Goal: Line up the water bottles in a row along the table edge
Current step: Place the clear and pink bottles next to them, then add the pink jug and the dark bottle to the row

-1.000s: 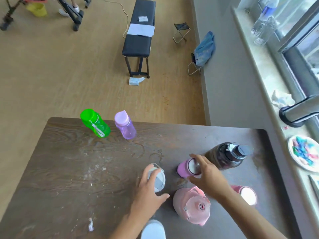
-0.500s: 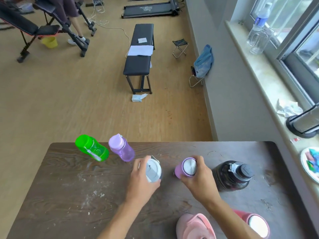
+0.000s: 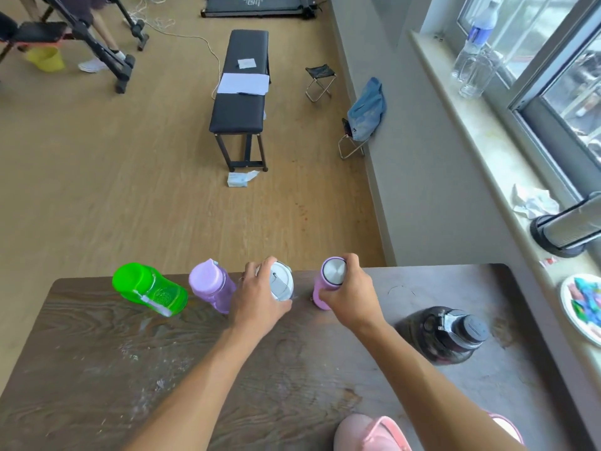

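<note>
Along the far edge of the dark wooden table [image 3: 97, 369] stand a green bottle [image 3: 148, 289] and a lilac bottle [image 3: 211, 284]. My left hand [image 3: 257, 299] grips a white-lidded bottle [image 3: 281, 283] just right of the lilac one. My right hand [image 3: 349, 294] grips a pink bottle with a silver cap [image 3: 330, 278] near the same edge. A big dark jug [image 3: 445, 333] stands further back on the right. A pale pink jug [image 3: 370, 432] sits at the near edge, and another pink bottle [image 3: 510, 426] peeks out behind my right forearm.
Beyond the table's far edge is open wooden floor with a black bench [image 3: 242, 99]. A windowsill [image 3: 487, 151] runs along the right, holding a paper plate [image 3: 582, 307], a dark cylinder [image 3: 562, 229] and clear bottles [image 3: 471, 63].
Both hands have carried their bottles away from the table's middle to its far edge. The white-lidded bottle now stands beside the lilac one, the pink one to its right.
</note>
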